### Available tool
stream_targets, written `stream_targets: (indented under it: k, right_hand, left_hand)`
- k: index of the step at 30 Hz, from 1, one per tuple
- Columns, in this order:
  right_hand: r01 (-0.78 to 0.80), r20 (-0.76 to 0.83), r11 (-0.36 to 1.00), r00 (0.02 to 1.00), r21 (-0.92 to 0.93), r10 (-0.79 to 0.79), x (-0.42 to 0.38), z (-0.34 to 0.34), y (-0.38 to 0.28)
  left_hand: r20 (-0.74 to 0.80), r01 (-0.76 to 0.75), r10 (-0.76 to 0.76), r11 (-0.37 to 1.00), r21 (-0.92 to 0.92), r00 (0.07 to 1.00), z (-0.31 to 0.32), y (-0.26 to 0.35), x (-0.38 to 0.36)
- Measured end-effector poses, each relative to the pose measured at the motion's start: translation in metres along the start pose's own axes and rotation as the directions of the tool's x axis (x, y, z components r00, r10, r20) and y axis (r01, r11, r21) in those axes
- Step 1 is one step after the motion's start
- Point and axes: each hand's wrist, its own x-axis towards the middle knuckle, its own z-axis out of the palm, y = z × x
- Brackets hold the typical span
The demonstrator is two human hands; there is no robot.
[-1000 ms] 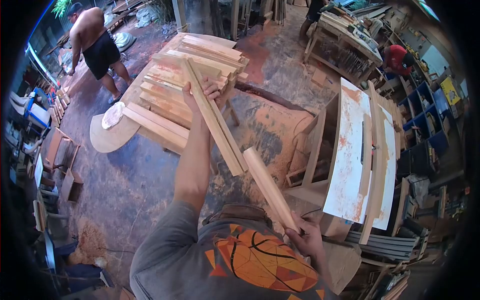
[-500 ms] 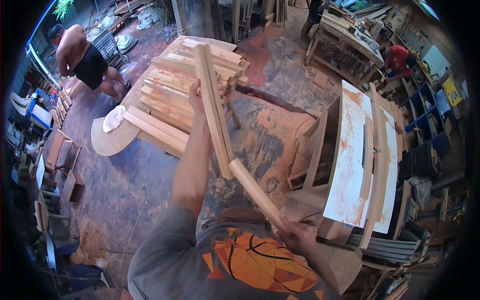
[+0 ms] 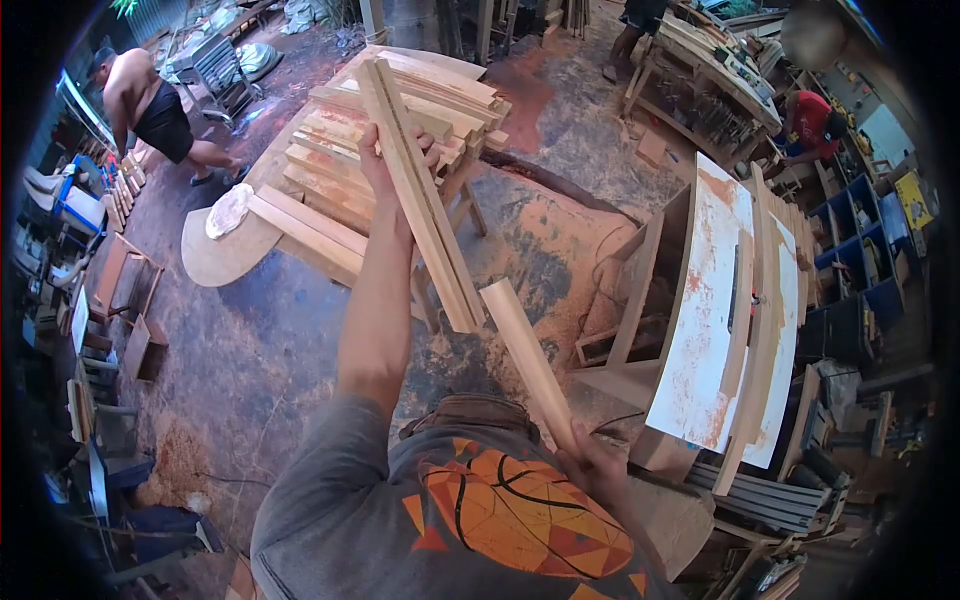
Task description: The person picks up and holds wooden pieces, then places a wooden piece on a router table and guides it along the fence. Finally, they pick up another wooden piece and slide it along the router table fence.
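Both hands (image 3: 393, 162) (image 3: 597, 462) closed around wooden pieces (image 3: 422, 212); blue compartments (image 3: 851, 215) with small, indistinct items (image 3: 872, 258) inside.

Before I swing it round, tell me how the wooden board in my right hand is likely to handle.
The wooden board should stay stiff: it juts out straight, with no visible sag. Held near one end by the right hand, it will probably feel heavier than at mid-length, and its far end may dip or swing if nudged.
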Motion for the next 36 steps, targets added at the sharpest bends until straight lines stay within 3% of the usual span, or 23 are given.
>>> stream_targets:
  k: [5, 9, 12, 15, 16, 17, 18, 19, 21, 34, 36]
  right_hand:
    - [-0.022, 0.008, 0.999, 1.0, -0.032, 0.022, 0.006, -0.003, -0.004]
    - [-0.014, 0.019, 0.999, 1.0, -0.044, 0.015, 0.006, -0.005, -0.008]
    - [-0.045, 0.035, 0.997, 0.998, -0.066, 0.048, 0.004, -0.007, -0.009]
    - [-0.104, 0.074, 0.992, 0.991, -0.074, 0.11, 0.002, -0.012, -0.015]
    - [-0.107, 0.072, 0.992, 0.991, -0.072, 0.112, 0.001, -0.011, -0.015]
    - [-0.059, 0.052, 0.996, 0.997, -0.065, 0.062, -0.001, -0.01, -0.015]
    - [-0.015, 0.031, 0.998, 0.999, -0.059, 0.017, -0.004, -0.009, -0.015]
    - [-0.029, 0.03, 0.998, 0.999, -0.053, 0.031, -0.004, -0.008, -0.015]
    - [0.094, -0.035, 0.993, 0.995, -0.068, -0.097, -0.005, -0.005, -0.014]
    - [0.083, -0.091, 0.996, 0.992, -0.03, -0.085, -0.011, -0.005, -0.018]
    - [0.073, -0.009, 0.995, 0.997, -0.07, -0.074, -0.012, -0.01, -0.021]
  left_hand:
    - [-0.031, 0.094, -0.092, 0.993, 0.072, 0.995, 0.0, -0.012, 0.001]
    - [-0.071, 0.016, -0.011, 0.998, 0.067, 0.997, 0.008, -0.02, 0.003]
    - [-0.067, 0.094, -0.085, 0.985, 0.145, 0.994, 0.004, -0.017, 0.004]
    - [-0.014, 0.161, -0.16, 0.984, 0.077, 0.987, -0.007, -0.012, 0.008]
    - [0.096, 0.151, -0.148, 0.988, -0.025, 0.984, -0.011, -0.011, 0.008]
    - [0.2, 0.154, -0.127, 0.98, -0.128, 0.972, -0.012, -0.011, 0.007]
    - [0.195, 0.164, -0.138, 0.979, -0.124, 0.971, -0.013, -0.011, 0.008]
    - [0.287, 0.126, -0.066, 0.972, -0.199, 0.956, -0.014, -0.011, 0.01]
    - [0.404, 0.101, 0.033, 0.946, -0.308, 0.914, -0.015, -0.011, 0.011]
    - [0.428, 0.089, 0.036, 0.959, -0.268, 0.903, -0.009, -0.014, 0.014]
    - [0.451, 0.108, 0.039, 0.949, -0.296, 0.891, -0.007, -0.014, 0.014]
